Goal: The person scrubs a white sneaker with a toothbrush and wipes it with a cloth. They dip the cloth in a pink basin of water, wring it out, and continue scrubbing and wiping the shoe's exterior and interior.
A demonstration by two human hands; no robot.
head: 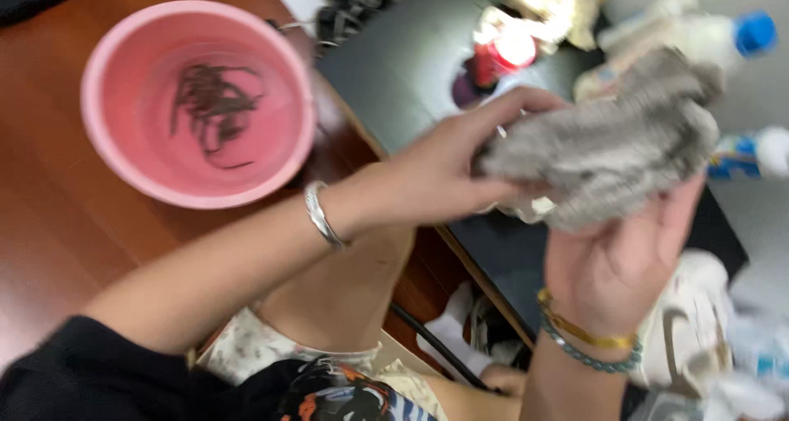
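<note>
A grey fuzzy cloth (612, 146) is bunched up between both hands at the right of the head view. My left hand (448, 170), with a silver bracelet on its wrist, grips the cloth's left end with thumb and fingers. My right hand (620, 261), with gold and teal bracelets, holds the cloth from below, palm up. The picture is blurred by motion.
A pink plastic bucket (111, 154) with dark strands at its bottom stands on the red-brown wooden floor at upper left. A dark mat (403, 68) holds bottles, one with a blue cap (752, 33). A white shoe (694, 322) lies at lower right. My bare knees are below.
</note>
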